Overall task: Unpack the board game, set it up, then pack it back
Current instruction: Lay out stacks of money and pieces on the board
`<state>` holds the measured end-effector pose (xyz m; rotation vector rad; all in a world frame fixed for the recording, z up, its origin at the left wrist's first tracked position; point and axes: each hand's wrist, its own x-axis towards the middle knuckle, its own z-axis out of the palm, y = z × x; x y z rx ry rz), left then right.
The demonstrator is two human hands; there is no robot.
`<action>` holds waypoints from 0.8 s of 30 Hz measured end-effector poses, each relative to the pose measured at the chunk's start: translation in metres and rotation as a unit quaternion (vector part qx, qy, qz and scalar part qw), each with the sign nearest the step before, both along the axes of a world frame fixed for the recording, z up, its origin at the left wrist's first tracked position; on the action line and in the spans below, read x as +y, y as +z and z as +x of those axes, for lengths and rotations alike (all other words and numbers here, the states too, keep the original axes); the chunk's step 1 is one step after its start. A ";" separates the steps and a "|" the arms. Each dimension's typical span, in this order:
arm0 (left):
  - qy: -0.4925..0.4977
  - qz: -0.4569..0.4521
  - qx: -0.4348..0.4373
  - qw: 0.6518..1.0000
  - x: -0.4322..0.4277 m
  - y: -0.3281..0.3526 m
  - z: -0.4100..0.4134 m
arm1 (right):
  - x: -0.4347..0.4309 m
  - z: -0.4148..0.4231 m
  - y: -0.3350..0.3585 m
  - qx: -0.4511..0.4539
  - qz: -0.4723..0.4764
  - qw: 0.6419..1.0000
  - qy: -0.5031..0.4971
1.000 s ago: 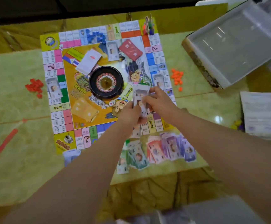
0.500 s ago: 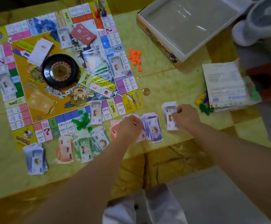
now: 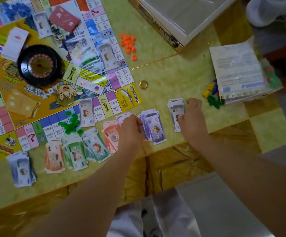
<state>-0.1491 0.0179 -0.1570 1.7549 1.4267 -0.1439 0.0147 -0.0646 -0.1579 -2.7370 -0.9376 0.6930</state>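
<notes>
Our right hand (image 3: 192, 117) pinches the pale grey stack of paper play notes (image 3: 176, 108) flat on the table | our left hand (image 3: 132, 130) curls over lilac paper notes (image 3: 123, 117), we cannot tell its grip | colourful square game board (image 3: 127, 97) lies up-left of both.

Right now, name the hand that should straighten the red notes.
Likely left. The left hand sits right beside the red notes; the right hand grips a grey note stack farther off, past the purple notes.
</notes>
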 end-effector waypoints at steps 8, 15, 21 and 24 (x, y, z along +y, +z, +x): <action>0.011 -0.041 -0.045 0.998 0.004 -0.001 -0.008 | 0.030 -0.026 0.011 0.120 0.018 0.940 0.320; 0.004 -0.040 -0.059 0.997 0.005 -0.002 -0.010 | 0.052 -0.043 0.001 0.008 -0.085 0.933 0.348; 0.007 -0.054 -0.063 0.997 0.007 -0.003 -0.011 | 0.051 -0.046 0.003 0.012 -0.104 0.941 0.321; 0.004 -0.064 -0.071 0.995 0.008 -0.003 -0.013 | 0.045 -0.050 0.007 0.078 -0.061 0.958 0.268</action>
